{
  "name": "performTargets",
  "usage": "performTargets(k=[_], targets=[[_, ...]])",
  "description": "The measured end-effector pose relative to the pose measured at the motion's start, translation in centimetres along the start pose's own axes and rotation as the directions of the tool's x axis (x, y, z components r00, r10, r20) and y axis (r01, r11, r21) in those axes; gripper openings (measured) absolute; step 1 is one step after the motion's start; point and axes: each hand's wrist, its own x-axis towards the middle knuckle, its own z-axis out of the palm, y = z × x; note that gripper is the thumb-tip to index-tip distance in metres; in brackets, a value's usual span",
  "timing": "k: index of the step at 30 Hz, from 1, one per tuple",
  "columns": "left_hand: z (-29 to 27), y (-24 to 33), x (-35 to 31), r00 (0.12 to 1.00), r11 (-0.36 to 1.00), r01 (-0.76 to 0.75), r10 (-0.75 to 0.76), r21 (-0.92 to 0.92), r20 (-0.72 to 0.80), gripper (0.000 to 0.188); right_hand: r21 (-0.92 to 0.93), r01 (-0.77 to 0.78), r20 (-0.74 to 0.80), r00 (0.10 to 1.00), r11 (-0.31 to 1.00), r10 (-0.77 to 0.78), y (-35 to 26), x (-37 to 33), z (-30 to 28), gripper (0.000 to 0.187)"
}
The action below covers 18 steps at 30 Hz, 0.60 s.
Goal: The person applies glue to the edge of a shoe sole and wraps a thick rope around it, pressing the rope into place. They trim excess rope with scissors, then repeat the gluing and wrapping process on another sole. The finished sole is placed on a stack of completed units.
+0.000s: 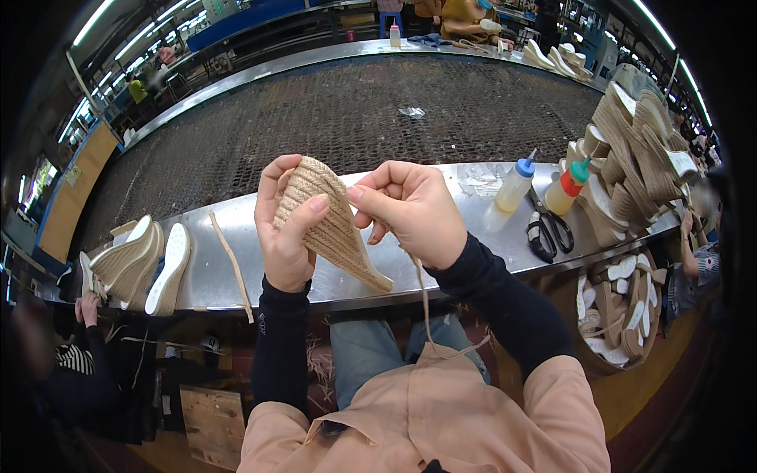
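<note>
My left hand (285, 244) is wrapped round a wedge shoe sole (335, 225) covered in braided tan jute, its thumb lying across the braid. The sole's thick end points up and its thin tip slants down to the right, above the table's near edge. At the sole's upper right edge, my right hand (422, 213) is closed in a pinch on a thin tan cord (426, 311). That cord hangs below the hand and loops over my lap. Fingers hide where it meets the sole.
Glue bottles with a blue cap (514, 189) and a green cap (566, 189) stand right, beside black scissors (549, 229). Wedge soles are piled at right (631, 150), in a bin (619, 359) and at left (130, 260). A tan strip (231, 264) lies left. Co-workers sit on both sides.
</note>
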Motion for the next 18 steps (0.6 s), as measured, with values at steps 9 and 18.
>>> performTargets(k=[9, 18], targets=[[0.1, 0.0, -0.2, 1.0, 1.0, 0.004, -0.004, -0.023, -0.03, 0.051, 0.11, -0.003, -0.02, 1.0, 0.994, 0.005, 1.0, -0.3, 0.5, 0.016], [0.3, 0.1, -0.3, 1.0, 1.0, -0.009, 0.009, -0.007, -0.015, 0.05, 0.153, -0.008, -0.073, 0.997, 0.988, 0.02, 1.5, -0.6, 1.0, 0.017]])
